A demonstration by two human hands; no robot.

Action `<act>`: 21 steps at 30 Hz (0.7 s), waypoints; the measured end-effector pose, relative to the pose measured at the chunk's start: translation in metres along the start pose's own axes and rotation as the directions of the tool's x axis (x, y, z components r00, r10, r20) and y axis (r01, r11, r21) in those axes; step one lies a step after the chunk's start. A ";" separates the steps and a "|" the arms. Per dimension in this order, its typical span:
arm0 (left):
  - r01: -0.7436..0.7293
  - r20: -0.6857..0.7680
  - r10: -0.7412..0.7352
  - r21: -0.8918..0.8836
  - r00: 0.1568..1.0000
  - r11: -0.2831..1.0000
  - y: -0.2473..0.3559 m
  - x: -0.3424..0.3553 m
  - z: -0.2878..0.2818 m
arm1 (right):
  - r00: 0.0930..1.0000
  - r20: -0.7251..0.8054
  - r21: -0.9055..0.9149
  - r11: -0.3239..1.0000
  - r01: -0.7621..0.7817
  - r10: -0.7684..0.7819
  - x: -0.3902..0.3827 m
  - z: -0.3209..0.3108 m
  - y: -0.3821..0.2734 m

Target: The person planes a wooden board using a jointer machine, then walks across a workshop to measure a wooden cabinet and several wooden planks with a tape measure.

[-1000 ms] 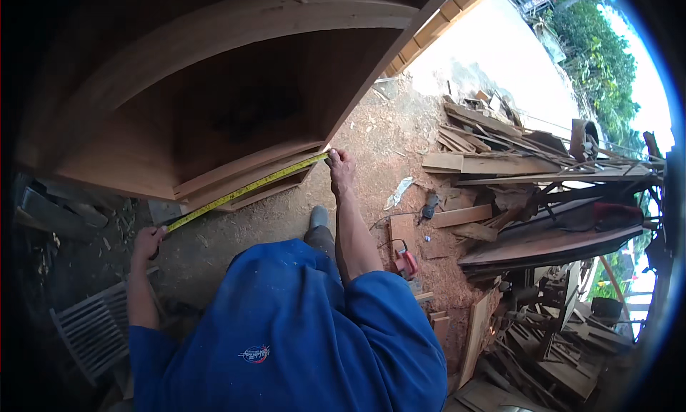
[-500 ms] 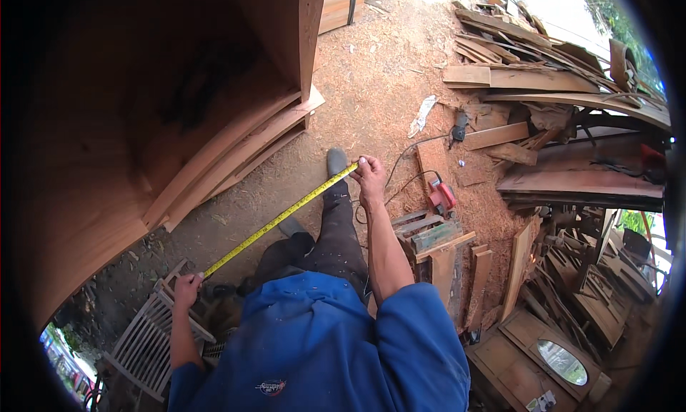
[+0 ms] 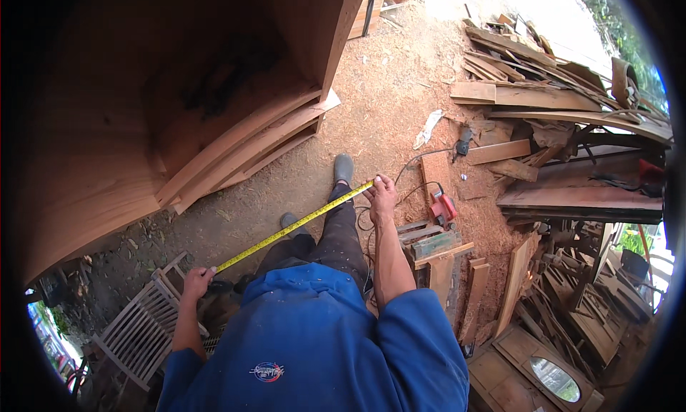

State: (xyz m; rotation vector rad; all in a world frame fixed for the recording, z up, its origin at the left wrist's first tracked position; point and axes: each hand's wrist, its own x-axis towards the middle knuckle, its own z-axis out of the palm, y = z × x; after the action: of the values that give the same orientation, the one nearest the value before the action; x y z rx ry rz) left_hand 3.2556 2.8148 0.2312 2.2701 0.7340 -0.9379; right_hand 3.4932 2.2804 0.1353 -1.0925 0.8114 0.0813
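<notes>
A yellow tape measure stretches taut between my two hands, slanting up from left to right in front of my legs. My left hand is closed around its lower left end; whether a case is inside the grip is hidden. The upper right end is pinched in the fingers of my right hand. Beyond the blade, on the left, stands a large wooden cabinet with an open front and a curved-looking lower edge. The blade is apart from it.
A slatted wooden chair stands near my left arm. Right of me are a red power planer with its cord, a small wooden stand and loose boards. Scrap planks are heaped at the far right. Shavings cover the ground.
Both hands have shifted slightly to the right, my right hand also a little nearer, with the tape still taut between them. The cabinet appears further right as the view moves.
</notes>
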 end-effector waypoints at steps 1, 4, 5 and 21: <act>0.001 0.003 -0.001 0.012 1.000 1.000 0.007 -0.003 0.000 | 1.000 0.029 0.004 1.000 0.009 -0.009 0.001 -0.002 -0.006; 0.021 -0.032 -0.020 0.033 0.999 0.999 0.008 0.003 0.005 | 0.999 0.018 -0.065 0.998 -0.025 0.026 0.001 0.004 -0.028; 0.031 -0.019 -0.030 0.051 0.999 0.998 0.005 0.004 0.008 | 0.999 0.017 -0.079 0.996 -0.041 0.043 0.000 0.005 -0.037; 0.028 -0.175 -0.011 0.095 0.984 0.995 0.118 -0.002 -0.070 | 0.974 0.117 -0.199 0.965 -0.168 0.194 0.067 0.055 -0.116</act>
State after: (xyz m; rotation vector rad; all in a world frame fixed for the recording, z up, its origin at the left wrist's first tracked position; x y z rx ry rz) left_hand 3.3636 2.7805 0.3081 2.4585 0.8020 -0.8061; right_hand 3.6216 2.2470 0.1931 -1.1739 0.7905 0.3901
